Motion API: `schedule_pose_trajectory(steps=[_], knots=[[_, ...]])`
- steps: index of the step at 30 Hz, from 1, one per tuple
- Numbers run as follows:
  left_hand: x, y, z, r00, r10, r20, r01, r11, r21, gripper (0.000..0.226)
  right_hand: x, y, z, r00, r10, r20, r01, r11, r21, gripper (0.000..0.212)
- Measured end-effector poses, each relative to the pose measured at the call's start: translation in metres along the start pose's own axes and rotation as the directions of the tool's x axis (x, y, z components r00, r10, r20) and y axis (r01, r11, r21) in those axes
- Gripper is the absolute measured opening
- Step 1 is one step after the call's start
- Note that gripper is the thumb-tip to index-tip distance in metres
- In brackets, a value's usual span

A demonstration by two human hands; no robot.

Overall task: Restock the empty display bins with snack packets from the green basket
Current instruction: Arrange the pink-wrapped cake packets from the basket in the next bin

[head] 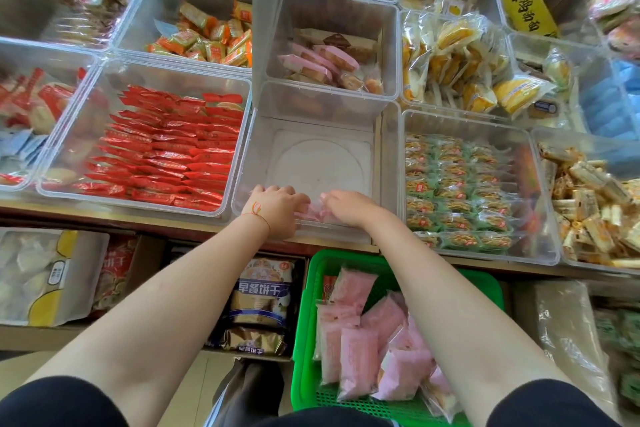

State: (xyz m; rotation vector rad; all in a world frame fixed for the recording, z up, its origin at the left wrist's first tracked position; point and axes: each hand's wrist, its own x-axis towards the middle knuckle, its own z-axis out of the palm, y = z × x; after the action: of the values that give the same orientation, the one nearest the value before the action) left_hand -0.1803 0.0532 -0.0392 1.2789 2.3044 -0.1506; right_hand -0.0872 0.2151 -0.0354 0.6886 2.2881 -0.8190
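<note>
Curled fingers of the left hand [275,206] and right hand [346,206] grip pink packets [313,213] at the near wall inside the clear bin [320,128]. Below that bin, the green basket [304,322] holds more pink packets.

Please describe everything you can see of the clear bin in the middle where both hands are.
The clear bin is a square tub of transparent plastic with tall walls and a raised circle moulded in its floor. It stands upright at the shelf's front edge, between the bin of red packets and the bin of green packets. It is nearly empty: only pink packets lie at its near wall, where the left hand and right hand reach in over the rim.
</note>
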Motion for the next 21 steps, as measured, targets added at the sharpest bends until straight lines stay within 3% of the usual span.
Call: schedule_pose_trajectory(steps=[5, 9, 11, 13, 15, 16, 17, 18, 21], knots=[[-0.002, 0.004, 0.004, 0.998, -0.014, -0.069, 0.017, 0.999, 0.045, 0.063, -0.001, -0.005, 0.003, 0.999, -0.002, 0.035, 0.001, 1.000, 0.006, 0.055], [-0.019, 0.014, 0.000, 0.988, 0.018, -0.154, -0.020, 1.000, -0.011, 0.077, -0.015, -0.004, 0.007, 0.990, -0.046, -0.135, 0.059, 0.994, 0.093, 0.045], [-0.032, 0.021, -0.003, 0.974, 0.023, -0.225, -0.043, 0.996, -0.084, 0.073, -0.029, -0.005, 0.008, 0.963, -0.082, -0.257, 0.108, 0.990, 0.092, 0.039], [-0.050, 0.032, -0.002, 0.899, 0.013, -0.437, -0.089, 0.984, -0.154, 0.050, -0.050, -0.008, 0.010, 0.886, -0.098, -0.453, 0.176, 0.975, 0.133, 0.031], [-0.068, 0.046, 0.007, 0.737, -0.048, -0.674, -0.153, 0.960, -0.236, 0.025, -0.078, -0.011, 0.015, 0.773, -0.085, -0.628, 0.269, 0.941, 0.204, 0.023], [-0.077, 0.053, 0.013, 0.700, -0.094, -0.708, -0.155, 0.948, -0.279, 0.022, -0.093, -0.012, 0.020, 0.737, -0.077, -0.672, 0.310, 0.921, 0.235, 0.023], [-0.085, 0.062, 0.022, 0.714, -0.131, -0.688, -0.134, 0.939, -0.318, 0.025, -0.107, -0.012, 0.026, 0.718, -0.078, -0.692, 0.341, 0.906, 0.251, 0.024], [-0.090, 0.069, 0.032, 0.770, -0.153, -0.619, -0.097, 0.932, -0.351, 0.029, -0.118, -0.011, 0.034, 0.719, -0.083, -0.690, 0.359, 0.894, 0.267, 0.027], [-0.087, 0.079, 0.069, 0.960, -0.145, -0.239, 0.052, 0.932, -0.357, 0.032, -0.128, 0.005, 0.069, 0.853, -0.025, -0.522, 0.271, 0.876, 0.400, 0.031]])
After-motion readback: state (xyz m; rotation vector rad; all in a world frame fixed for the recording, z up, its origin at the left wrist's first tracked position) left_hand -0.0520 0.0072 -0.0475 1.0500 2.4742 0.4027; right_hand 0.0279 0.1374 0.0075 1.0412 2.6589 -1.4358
